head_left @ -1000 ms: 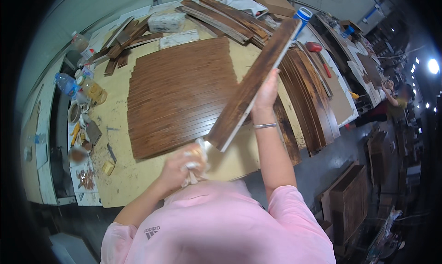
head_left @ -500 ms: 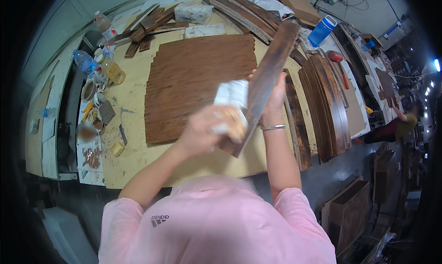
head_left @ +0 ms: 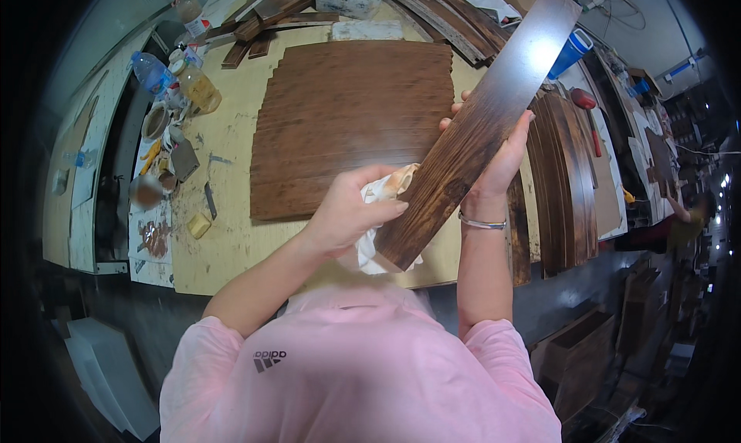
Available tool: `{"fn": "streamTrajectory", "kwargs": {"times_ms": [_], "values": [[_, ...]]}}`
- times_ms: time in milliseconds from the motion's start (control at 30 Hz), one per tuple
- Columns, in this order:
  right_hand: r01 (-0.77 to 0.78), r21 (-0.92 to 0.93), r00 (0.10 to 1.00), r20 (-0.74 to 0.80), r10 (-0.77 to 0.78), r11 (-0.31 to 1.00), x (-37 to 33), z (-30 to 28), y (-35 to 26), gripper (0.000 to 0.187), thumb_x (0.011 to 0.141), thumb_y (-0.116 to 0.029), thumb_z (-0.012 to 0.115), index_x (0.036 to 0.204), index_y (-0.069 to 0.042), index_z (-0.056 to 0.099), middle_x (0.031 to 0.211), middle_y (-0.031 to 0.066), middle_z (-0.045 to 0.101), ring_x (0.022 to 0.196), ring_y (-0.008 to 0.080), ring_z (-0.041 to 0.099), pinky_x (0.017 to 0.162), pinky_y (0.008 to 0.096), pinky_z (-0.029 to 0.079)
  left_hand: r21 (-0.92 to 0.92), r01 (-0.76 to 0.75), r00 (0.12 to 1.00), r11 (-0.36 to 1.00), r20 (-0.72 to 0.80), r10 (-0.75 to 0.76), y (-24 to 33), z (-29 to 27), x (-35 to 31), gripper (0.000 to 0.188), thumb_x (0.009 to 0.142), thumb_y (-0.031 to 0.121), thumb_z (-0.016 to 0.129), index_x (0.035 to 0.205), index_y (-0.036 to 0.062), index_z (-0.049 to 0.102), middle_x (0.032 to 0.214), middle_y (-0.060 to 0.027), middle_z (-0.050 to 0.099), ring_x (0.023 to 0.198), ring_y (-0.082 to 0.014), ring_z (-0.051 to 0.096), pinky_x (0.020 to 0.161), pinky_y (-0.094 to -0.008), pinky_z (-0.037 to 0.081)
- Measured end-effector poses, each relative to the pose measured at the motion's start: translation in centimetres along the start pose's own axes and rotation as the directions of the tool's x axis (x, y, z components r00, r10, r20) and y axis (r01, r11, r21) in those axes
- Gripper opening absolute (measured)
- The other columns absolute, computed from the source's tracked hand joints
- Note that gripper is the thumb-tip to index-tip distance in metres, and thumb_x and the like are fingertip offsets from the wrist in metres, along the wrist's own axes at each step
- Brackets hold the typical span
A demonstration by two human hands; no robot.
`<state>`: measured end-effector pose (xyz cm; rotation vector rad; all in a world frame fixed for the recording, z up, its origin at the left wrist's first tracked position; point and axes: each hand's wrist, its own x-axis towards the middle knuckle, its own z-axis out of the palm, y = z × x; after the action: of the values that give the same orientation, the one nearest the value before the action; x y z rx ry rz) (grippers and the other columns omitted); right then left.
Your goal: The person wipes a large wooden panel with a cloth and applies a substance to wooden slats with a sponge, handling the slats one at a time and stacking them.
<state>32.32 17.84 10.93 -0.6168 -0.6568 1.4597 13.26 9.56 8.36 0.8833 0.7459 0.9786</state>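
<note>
A long dark-brown wooden plank (head_left: 471,146) is held up at a slant over the workbench, its far end shining with reflected light. My right hand (head_left: 502,159) supports it from beneath, fingertips showing along its left edge and the thumb at its right. My left hand (head_left: 351,211) is closed on a crumpled white cloth (head_left: 373,258) with brownish stains, pressed around the plank's near end. Behind the plank lies a flat panel of brown boards (head_left: 347,119) set side by side.
Bottles (head_left: 199,88), cups and a yellow block (head_left: 198,225) stand along the bench's left side. Stacked planks (head_left: 563,188) lie at the right, near a red-handled tool (head_left: 583,98) and a blue cup (head_left: 569,53). More boards (head_left: 270,15) are piled at the back. Another person (head_left: 679,223) works far right.
The plank has swung to the right and turned, showing its shiny grained face. My left hand has brought the cloth to the plank's near end.
</note>
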Motion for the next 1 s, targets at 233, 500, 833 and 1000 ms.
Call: {"fn": "streamTrajectory", "kwargs": {"times_ms": [233, 500, 833, 1000], "values": [[0.025, 0.042, 0.999, -0.039, -0.023, 0.999, 0.5, 0.8, 1.0, 0.073, 0.101, -0.062, 0.017, 0.117, -0.003, 0.056, 0.102, 0.0139, 0.065, 0.079, 0.0273, 0.067, 0.066, 0.04, 0.059, -0.117, 0.02, 0.999, 0.993, -0.026, -0.023, -0.3, -0.6, -0.2, 0.04, 0.084, -0.005, 0.065, 0.123, -0.0053, 0.057, 0.112, -0.0081, 0.065, 0.096, -0.0098, 0.064, 0.086, -0.0267, 0.053], [-0.092, 0.013, 0.996, 0.01, 0.092, 0.996, 0.7, 0.3, 0.9, 0.074, 0.101, -0.061, 0.018, 0.115, 0.0, 0.057, 0.096, 0.0138, 0.065, 0.082, 0.0258, 0.065, 0.07, 0.0385, 0.057, 0.183, -0.192, 0.951, 0.964, -0.206, 0.229, 0.7, -1.6, 0.7, 0.044, 0.078, -0.007, 0.061, 0.122, -0.0018, 0.06, 0.119, -0.0146, 0.063, 0.107, -0.0194, 0.063, 0.092, -0.0317, 0.051], [-0.435, -0.381, 0.781, 0.29, 0.553, 0.816, -3.5, -5.0, 5.1, 0.066, 0.1, -0.058, 0.038, 0.134, -0.002, 0.045, 0.097, 0.0164, 0.068, 0.08, 0.0276, 0.07, 0.067, 0.0411, 0.061, 0.836, -0.518, 0.573, -0.179, 0.495, 0.653, 5.1, -3.1, 5.4, 0.047, 0.075, 0.014, 0.074, 0.121, 0.0186, 0.065, 0.14, -0.0052, 0.055, 0.134, -0.0279, 0.048, 0.101, -0.0402, 0.051], [-0.672, -0.4, 0.613, 0.171, 0.771, 0.623, -7.5, -6.0, 4.2, 0.075, 0.096, -0.067, 0.033, 0.13, -0.002, 0.05, 0.099, 0.0182, 0.066, 0.079, 0.0278, 0.069, 0.065, 0.0409, 0.059, 0.806, -0.35, 0.679, 0.478, -0.134, 0.722, 11.1, -12.2, 9.1, 0.031, 0.093, 0.02, 0.062, 0.121, 0.0095, 0.065, 0.112, -0.0116, 0.07, 0.098, -0.0261, 0.068, 0.085, -0.0326, 0.053]]}}
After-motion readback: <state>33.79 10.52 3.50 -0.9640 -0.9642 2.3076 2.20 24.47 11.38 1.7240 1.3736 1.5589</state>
